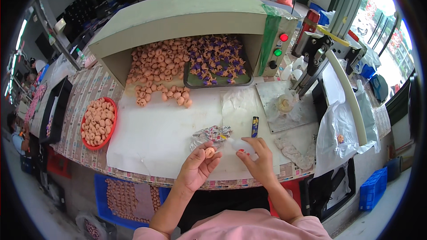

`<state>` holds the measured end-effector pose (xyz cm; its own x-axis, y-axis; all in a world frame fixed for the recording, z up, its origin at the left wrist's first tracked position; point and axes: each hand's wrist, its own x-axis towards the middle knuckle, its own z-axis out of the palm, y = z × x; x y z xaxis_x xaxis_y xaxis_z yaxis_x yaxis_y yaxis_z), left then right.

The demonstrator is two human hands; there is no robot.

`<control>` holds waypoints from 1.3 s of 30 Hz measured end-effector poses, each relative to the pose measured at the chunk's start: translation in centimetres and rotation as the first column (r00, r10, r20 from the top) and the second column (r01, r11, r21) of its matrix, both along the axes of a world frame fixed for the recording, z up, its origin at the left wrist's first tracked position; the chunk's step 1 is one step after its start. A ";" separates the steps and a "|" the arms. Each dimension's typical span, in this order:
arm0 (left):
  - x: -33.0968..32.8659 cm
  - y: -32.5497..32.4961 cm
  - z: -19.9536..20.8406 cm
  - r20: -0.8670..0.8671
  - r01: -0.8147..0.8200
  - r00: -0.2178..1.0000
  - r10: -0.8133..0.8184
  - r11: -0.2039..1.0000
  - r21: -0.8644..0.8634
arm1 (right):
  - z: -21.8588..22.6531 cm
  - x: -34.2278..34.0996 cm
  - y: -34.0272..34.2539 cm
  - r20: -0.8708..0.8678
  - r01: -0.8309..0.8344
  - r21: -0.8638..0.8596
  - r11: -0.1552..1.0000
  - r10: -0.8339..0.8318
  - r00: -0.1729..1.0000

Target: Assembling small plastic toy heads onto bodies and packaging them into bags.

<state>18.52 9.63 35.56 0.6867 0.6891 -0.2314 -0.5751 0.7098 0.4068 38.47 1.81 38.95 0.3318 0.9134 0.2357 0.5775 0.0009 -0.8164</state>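
My left hand (195, 169) is closed in a pinch around a small peach-coloured hollow toy head (209, 152), low over the table's near side. My right hand (261, 158) grips a small white squeeze bottle (243, 146). Its thin nozzle, yellow at the tip, points left toward the toy head, with a gap between them. Just beyond both hands lies a crumpled, stained piece of cloth or paper (205, 136). A dark blue, narrow packet or tube (255, 127) rests on the white sheet (155, 138) behind my right hand.
Ahead stands a green box-shaped housing (178, 13), with heaped toy heads (162, 60) and a dark tray (209, 85) of purple-and-tan figures inside. A red basin (114, 126) of peach pieces stands left. Right are a lever press (307, 62) and plastic bag (340, 129). Below is a blue crate (101, 204).
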 end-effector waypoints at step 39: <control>1.2 -0.5 -3.5 -0.050 -0.009 0.999 0.012 0.998 0.067 | -0.9 -0.6 -2.8 -0.023 0.046 0.313 0.949 -0.041 0.999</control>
